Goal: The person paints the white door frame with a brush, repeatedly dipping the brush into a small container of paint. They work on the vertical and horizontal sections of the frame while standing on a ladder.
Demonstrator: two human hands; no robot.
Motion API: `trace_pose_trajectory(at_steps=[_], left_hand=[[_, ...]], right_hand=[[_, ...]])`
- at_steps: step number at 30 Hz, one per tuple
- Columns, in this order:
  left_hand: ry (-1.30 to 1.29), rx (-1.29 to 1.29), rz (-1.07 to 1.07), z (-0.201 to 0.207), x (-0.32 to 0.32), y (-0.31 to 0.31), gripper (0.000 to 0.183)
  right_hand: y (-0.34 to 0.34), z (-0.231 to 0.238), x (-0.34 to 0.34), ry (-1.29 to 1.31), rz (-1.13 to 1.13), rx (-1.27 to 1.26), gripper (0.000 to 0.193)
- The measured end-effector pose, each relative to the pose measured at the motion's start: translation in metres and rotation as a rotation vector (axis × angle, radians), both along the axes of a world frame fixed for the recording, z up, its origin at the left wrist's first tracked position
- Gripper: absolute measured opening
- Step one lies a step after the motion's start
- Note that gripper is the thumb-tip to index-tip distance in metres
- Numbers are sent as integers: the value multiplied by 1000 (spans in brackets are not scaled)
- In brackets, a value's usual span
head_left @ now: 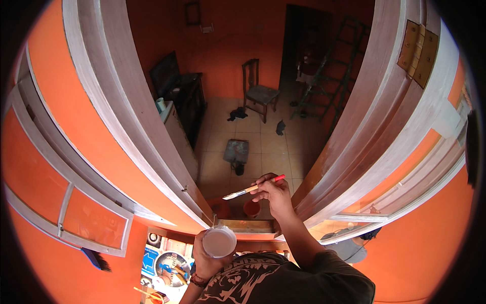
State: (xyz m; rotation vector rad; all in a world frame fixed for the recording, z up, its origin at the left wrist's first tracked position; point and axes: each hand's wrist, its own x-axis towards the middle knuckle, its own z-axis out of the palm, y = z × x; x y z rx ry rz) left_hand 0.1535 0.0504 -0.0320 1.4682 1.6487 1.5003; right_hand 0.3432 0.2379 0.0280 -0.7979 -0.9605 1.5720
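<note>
Close to my body, my left hand (203, 263) is wrapped round a small round tub of pale paint (219, 241), its open top facing up. Ahead and to the right of it, my right hand (276, 195) pinches a thin paintbrush (247, 191) by its wooden handle, which ends in red. The brush lies almost level, with its pale-coated bristles pointing left, apart from the tub and from the wood. A whitish, streaky wooden frame rises on both sides, its left post (119, 96) and right post (354, 109) standing beyond my hands.
Hinged panes, left (93, 223) and right (400, 190), stand swung outward; a brass hinge (418, 53) shows upper right. Inside are a chair (260, 91), a ladder (331, 71) and a red bucket (251, 208). A person in grey (352, 249) is below right. A blue-backed brush (95, 258) hangs left.
</note>
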Motion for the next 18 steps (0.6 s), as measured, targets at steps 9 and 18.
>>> trace_pose_trajectory(at_steps=[9, 18], left_hand=[[-23, 13, 10, -5, 1, -4, 86], [-46, -21, -9, -2, 2, -9, 89]], right_hand=[[30, 44, -11, -135, -93, 280, 11], [-2, 194, 5, 331, -196, 1077, 62]])
